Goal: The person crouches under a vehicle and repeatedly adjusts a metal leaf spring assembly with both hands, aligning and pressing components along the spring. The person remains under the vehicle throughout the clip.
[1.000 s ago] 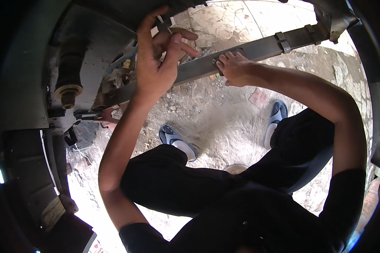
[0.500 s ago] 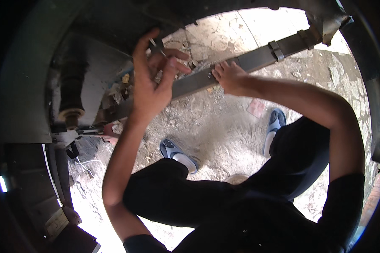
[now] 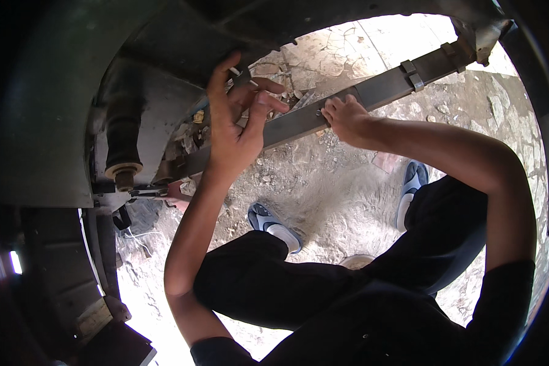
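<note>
Up by the underside of a dark vehicle body, my left hand (image 3: 244, 113) has bent fingers around a small dark piece with a shiny pin (image 3: 243, 75). A long grey flat metal bar (image 3: 391, 85), with clamps near its right end, runs diagonally just beyond it. My right hand (image 3: 348, 122) grips the bar near its middle, fingertips curled onto it beside a small bolt or hole. At the bar's left end, partly hidden beside my left forearm, is a reddish shape, apparently another person's hand (image 3: 178, 200).
A black cylindrical bushing (image 3: 123, 140) hangs at the left among dark panels (image 3: 43, 152). A bracket (image 3: 482, 36) joins the bar at the upper right. Below are the rough, debris-strewn ground (image 3: 323, 195), my sandalled feet (image 3: 262, 216) and bent knees.
The view has shifted, so most things sit lower and further right than a second ago. My right fingers are curled more tightly on the bar; my left hand keeps its pose.
</note>
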### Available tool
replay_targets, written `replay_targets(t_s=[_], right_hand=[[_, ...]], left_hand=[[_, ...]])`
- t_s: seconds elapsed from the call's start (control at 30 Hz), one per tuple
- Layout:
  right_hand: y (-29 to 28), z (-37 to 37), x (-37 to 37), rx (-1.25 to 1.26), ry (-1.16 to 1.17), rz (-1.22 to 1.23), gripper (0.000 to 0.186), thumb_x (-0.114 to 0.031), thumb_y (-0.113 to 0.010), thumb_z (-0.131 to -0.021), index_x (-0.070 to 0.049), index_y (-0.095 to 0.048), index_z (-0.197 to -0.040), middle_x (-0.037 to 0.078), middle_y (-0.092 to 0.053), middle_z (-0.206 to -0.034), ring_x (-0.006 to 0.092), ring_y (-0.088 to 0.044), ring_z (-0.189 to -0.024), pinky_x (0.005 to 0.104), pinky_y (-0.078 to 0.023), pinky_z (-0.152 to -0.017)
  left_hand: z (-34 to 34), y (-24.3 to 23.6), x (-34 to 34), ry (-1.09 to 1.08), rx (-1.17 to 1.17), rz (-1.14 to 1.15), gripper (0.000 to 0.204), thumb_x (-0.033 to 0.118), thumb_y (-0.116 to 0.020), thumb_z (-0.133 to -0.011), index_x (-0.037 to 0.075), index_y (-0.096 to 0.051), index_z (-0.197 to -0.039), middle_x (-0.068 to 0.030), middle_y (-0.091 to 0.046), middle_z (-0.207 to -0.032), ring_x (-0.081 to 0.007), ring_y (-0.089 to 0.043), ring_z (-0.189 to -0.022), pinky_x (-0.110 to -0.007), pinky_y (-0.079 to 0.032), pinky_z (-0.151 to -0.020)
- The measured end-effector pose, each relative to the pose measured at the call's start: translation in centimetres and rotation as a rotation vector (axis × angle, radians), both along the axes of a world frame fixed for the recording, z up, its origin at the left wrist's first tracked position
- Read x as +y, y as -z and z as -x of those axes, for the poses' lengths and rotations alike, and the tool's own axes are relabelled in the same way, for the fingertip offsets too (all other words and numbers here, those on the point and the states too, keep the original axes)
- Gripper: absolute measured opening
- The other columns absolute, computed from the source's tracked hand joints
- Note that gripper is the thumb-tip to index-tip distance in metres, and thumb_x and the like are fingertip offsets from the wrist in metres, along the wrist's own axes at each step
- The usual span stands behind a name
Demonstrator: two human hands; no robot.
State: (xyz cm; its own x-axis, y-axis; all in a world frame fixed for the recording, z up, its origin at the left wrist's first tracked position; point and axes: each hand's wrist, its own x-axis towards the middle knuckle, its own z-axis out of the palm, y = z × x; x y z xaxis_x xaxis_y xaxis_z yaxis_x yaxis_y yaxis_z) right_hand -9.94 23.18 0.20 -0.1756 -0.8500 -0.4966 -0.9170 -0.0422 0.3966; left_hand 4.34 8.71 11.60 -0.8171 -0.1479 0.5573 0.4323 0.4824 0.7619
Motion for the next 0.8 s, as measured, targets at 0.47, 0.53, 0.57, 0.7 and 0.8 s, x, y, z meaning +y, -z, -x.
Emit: replay_targets(t_s=[0.47, 0.53, 0.57, 0.7, 0.8], right_hand=[[-0.1, -2.2, -0.4, -0.084, 0.057, 0.049, 0.041, -0.023, -0.058, -0.081, 0.003, -0.062, -0.114, 0.020, -0.047, -0.121, 0.0295, -0.045, -0.102, 0.0415, -0.041, -0.068], [0.4, -1.9, -0.3, -0.111, 0.056, 0.043, 0.040, -0.022, -0.057, -0.082, 0.001, -0.062, -0.115, 0.020, -0.046, -0.122, 0.0298, -0.045, -0.102, 0.0420, -0.041, -0.069], [0.5, -1.2, -0.4, -0.144, 0.057, 0.071, 0.040, -0.021, -0.056, -0.082, 0.001, -0.062, -0.115, 0.020, -0.047, -0.122, 0.0311, -0.045, -0.104, 0.0430, -0.040, -0.070], [1.0, -1.6, -0.1, -0.127, 0.128, 0.097, 0.041, -0.021, -0.055, -0.083, 0.003, -0.061, -0.115, 0.018, -0.047, -0.124, 0.0305, -0.044, -0.105, 0.0432, -0.040, -0.072], [1.3, -2.8, -0.6, -0.218, 0.157, 0.077, 0.048, -0.025, -0.053, -0.086, 0.005, -0.054, -0.123, 0.019, -0.046, -0.126, 0.0287, -0.046, -0.104, 0.0427, -0.040, -0.072]], left_hand=[[-0.2, 0.3, 0.2, -0.068, -0.005, 0.086, 0.057, -0.001, -0.044, -0.095, 0.004, -0.010, -0.140, -0.0179, -0.062, -0.095, -0.0189, -0.066, -0.072, -0.031, -0.051, -0.073], [-0.2, 0.4, 0.2, -0.052, -0.017, 0.048, 0.057, -0.001, -0.044, -0.095, 0.005, -0.010, -0.140, -0.0179, -0.062, -0.095, -0.0190, -0.066, -0.072, -0.031, -0.051, -0.074], [-0.1, 0.5, -0.1, -0.034, -0.027, 0.055, 0.058, -0.001, -0.043, -0.095, 0.006, -0.008, -0.141, -0.0191, -0.062, -0.096, -0.0200, -0.066, -0.073, -0.032, -0.052, -0.073], [-0.1, 0.9, -0.1, -0.021, -0.029, 0.042, 0.061, -0.003, -0.042, -0.095, 0.010, -0.006, -0.142, -0.0203, -0.061, -0.095, -0.0211, -0.066, -0.073, -0.033, -0.052, -0.073], [-0.4, 0.6, 0.4, -0.019, 0.000, -0.021, 0.055, -0.003, -0.045, -0.094, 0.002, -0.014, -0.139, -0.0162, -0.063, -0.092, -0.0182, -0.067, -0.075, -0.031, -0.051, -0.076]])
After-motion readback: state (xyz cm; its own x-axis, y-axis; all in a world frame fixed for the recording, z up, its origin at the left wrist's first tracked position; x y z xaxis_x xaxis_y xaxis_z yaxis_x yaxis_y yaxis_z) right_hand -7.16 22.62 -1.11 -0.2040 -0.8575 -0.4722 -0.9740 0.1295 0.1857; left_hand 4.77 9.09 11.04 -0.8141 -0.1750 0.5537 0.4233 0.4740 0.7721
